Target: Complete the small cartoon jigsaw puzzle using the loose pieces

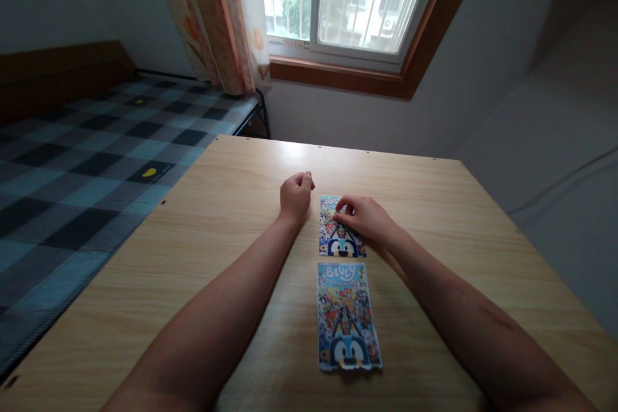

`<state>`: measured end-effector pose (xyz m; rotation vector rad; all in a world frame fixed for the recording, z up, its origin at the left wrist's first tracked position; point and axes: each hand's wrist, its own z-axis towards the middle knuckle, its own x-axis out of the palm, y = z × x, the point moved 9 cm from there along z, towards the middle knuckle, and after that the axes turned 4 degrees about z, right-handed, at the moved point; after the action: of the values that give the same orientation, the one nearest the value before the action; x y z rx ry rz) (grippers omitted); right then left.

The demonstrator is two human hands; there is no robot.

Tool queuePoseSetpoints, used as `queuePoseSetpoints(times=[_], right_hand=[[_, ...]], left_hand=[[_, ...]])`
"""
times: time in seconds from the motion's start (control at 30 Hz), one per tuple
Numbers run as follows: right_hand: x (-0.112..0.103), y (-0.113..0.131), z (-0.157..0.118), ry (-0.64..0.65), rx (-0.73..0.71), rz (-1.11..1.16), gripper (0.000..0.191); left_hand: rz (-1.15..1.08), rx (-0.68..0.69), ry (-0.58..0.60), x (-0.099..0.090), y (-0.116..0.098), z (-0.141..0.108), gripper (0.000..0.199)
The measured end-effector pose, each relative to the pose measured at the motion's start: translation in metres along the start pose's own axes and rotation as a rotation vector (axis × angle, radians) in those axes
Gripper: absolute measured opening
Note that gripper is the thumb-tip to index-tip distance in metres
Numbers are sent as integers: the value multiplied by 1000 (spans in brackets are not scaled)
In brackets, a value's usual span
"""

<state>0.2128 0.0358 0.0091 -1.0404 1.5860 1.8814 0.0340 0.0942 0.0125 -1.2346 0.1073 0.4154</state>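
Two colourful printed cards with a blue cartoon dog lie in a column on the wooden table. My right hand (367, 217) rests over the upper card (342, 248), its thumb and forefinger curled together in a pinch on the print. Anything small between the fingertips cannot be made out. To the left of that card, my left hand (296, 195) is closed in a fist on the tabletop, with no object showing. The lower card (346, 315), lettered "BLUEY", is larger in view and has a ragged near edge. Neither hand touches it.
The pale wooden table (217, 219) has several small dark holes along its edges. A bed (96, 154) with a checked cover stands at its left. Beyond the far edge are a patterned curtain (217, 13) and a barred window (357, 0).
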Motion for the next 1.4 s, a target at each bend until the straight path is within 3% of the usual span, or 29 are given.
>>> queuePoseSetpoints(times=[0.37, 0.47, 0.6, 0.73, 0.87, 1.0, 1.2, 1.4], right_hand=[[-1, -2, 3, -14, -6, 11, 19], [-20, -8, 6, -162, -27, 67, 27], [-50, -32, 3, -410, -35, 112, 38], [-58, -62, 1, -498, 6, 95, 35], [-55, -73, 5, -494, -40, 172, 32], [-47, -69, 11, -416, -130, 220, 32], [-44, -63, 11, -400, -146, 130, 27], [-50, -45, 4, -469, -206, 35, 22]], left_hand=[[28, 10, 5, 1, 0, 1, 43], [60, 17, 27, 2, -1, 0, 41], [177, 61, 100, 9, -7, -1, 34], [320, 154, 250, 22, -12, -1, 14], [415, 240, 483, 36, -10, -5, 43], [579, 284, 601, 42, -5, -13, 69], [684, 315, 634, 48, -5, -18, 76], [701, 332, 556, 47, -7, -16, 68]])
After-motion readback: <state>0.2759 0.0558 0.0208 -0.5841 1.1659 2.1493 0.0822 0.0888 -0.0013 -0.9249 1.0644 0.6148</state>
